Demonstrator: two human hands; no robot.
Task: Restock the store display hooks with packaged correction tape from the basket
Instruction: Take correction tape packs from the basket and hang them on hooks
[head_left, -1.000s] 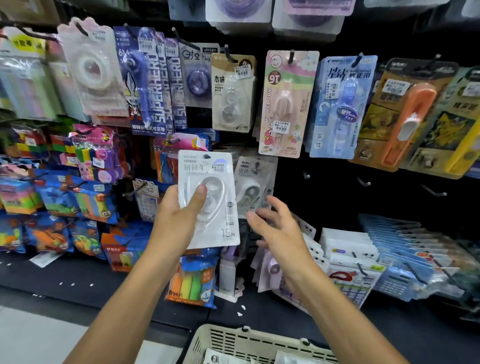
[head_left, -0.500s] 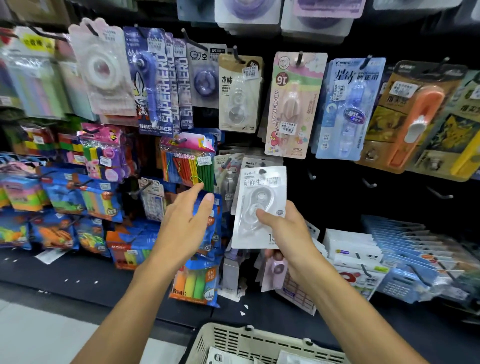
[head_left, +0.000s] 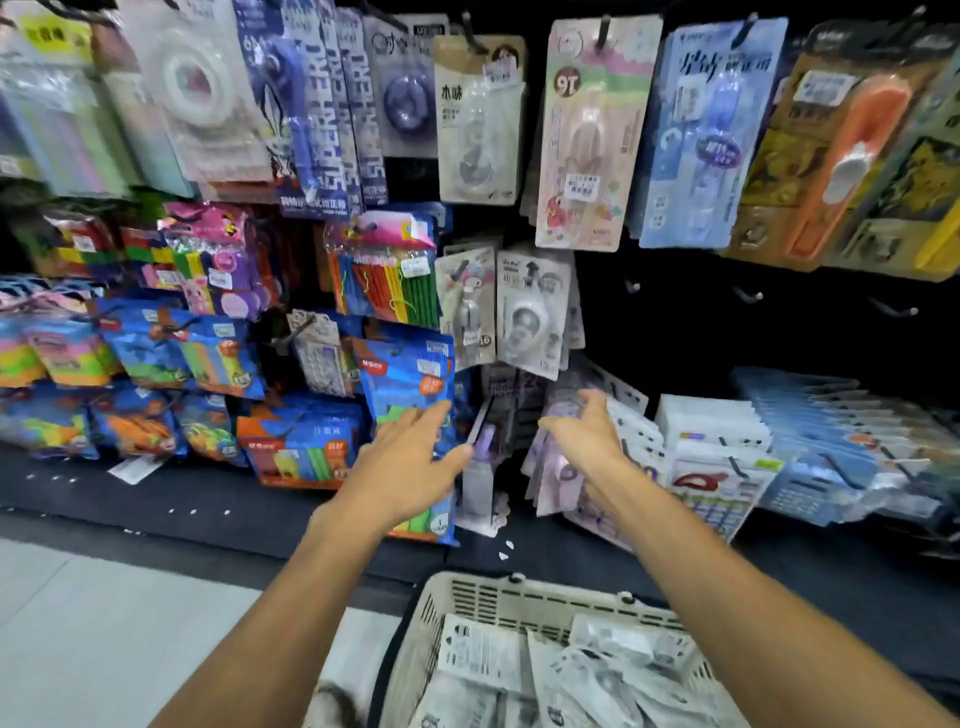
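Neither grip held anything: left hand (head_left: 410, 457) and right hand (head_left: 587, 441) hung spread, fingers apart, before the display. Correction tape packs (head_left: 587, 670) lay below in the basket (head_left: 519, 603), nearer the right hand.

Basket (head_left: 519, 603) at bottom centre, packs (head_left: 483, 654) piled in it. Shelf (head_left: 218, 501) beyond basket, display wall behind. Left hand (head_left: 410, 462) and right hand (head_left: 589, 441) side by side above shelf, apart. Tape pack (head_left: 532, 312) hangs on hook above, between hands. Bare hooks (head_left: 748, 296) right of it. Stacked packs (head_left: 711, 431) on shelf right of right hand.
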